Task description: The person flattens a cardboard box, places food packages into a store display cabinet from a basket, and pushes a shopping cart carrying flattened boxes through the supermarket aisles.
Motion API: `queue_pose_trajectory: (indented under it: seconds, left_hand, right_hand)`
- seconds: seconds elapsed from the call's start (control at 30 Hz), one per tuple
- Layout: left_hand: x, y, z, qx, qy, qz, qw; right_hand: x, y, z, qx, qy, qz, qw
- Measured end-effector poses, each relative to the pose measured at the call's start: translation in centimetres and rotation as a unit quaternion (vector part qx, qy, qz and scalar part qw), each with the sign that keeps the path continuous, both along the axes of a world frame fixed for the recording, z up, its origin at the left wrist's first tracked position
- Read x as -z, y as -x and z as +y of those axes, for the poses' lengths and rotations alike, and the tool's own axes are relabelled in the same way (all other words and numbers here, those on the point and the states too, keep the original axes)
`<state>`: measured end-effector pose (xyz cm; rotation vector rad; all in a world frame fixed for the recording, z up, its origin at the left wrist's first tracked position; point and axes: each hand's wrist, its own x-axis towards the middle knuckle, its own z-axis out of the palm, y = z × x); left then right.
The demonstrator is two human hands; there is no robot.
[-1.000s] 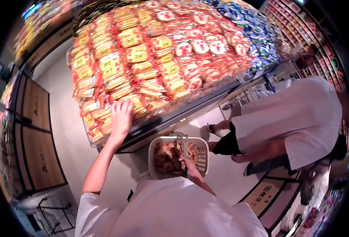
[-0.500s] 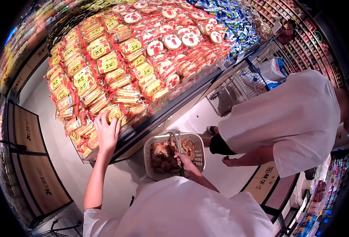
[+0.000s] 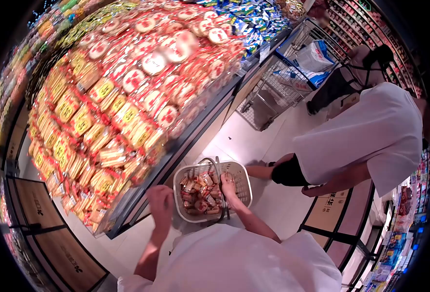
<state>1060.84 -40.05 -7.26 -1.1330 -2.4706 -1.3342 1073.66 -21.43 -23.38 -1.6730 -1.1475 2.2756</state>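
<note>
My left hand (image 3: 160, 200) is raised between the display bin's edge and the basket; it is blurred, and its fingers look curled, with their contents unclear. A white plastic basket (image 3: 248, 191) hangs low in front of me, holding many small wrapped snacks (image 3: 201, 192). My right hand (image 3: 228, 184) is at the basket's right side, by the dark handle, its grip partly hidden. Yellow-labelled packets (image 3: 81, 121) and round red-and-white packets (image 3: 154, 63) fill the bin to the left and above.
At the right stands a person in a white shirt (image 3: 356, 136). Beyond are a metal shopping cart (image 3: 268, 100) with blue-and-white bags and another person in dark clothing (image 3: 339, 80). The bin's dark edge (image 3: 195, 134) runs diagonally. Wooden-fronted units (image 3: 66, 253) stand lower left.
My left hand has left the packets and moved down and right toward the basket. The view has turned right. My right hand has shifted along the basket. A second person has come into view.
</note>
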Motion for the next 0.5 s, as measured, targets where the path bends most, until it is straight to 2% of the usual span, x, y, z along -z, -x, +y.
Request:
queue_pose_trajectory:
  seconds: [0.07,0.1,0.13,0.17,0.2,0.23,0.3,0.33,0.37,0.43,0.47,0.5]
  left_hand:
    - [3.6,-2.7,4.2,0.025,-0.022,-0.189,0.981]
    - [5.0,-4.0,6.3,0.029,-0.042,-0.293,0.955]
    - [6.9,-4.8,8.3,0.036,-0.043,-0.291,0.955]
    - [8.9,-5.3,10.3,0.04,-0.025,-0.385,0.922]
    - [10.7,-5.5,12.5,0.044,-0.004,-0.475,0.879]
    - [12.4,-5.8,15.0,0.051,-0.001,-0.472,0.88]
    - [14.5,-6.0,19.7,-0.003,-0.009,-0.642,0.766]
    - [14.3,-5.6,21.9,0.061,-0.058,-0.749,0.657]
    - [14.1,-5.4,24.3,0.069,-0.059,-0.748,0.657]
    - [13.0,-5.1,28.9,0.139,-0.082,-0.838,0.522]
    - [12.5,-5.1,30.8,0.148,-0.089,-0.821,0.545]
    - [12.4,-5.1,32.5,0.152,-0.088,-0.822,0.542]
  right_hand:
    - [0.4,-0.1,2.5,0.008,-0.035,0.019,0.999]
    - [1.0,-0.1,3.5,0.007,-0.098,0.007,0.995]
    - [1.5,-0.4,4.4,0.007,-0.141,0.019,0.99]
    - [2.1,-0.5,5.6,0.007,-0.184,0.032,0.982]
    - [0.3,-0.3,6.5,0.034,-0.175,0.047,0.983]
    - [0.6,-0.4,7.7,0.042,-0.176,0.048,0.982]
    - [1.6,-0.7,9.6,-0.016,-0.323,0.014,0.946]
    - [-2.0,-0.2,10.4,-0.002,-0.264,0.009,0.964]
    - [-2.9,-0.2,11.3,-0.027,-0.285,-0.012,0.958]
    - [-2.9,0.4,13.9,-0.064,-0.558,0.03,0.827]
    - [-2.9,-0.1,15.8,-0.101,-0.561,0.025,0.821]
    - [-5.1,-0.3,18.1,-0.099,-0.563,0.021,0.82]
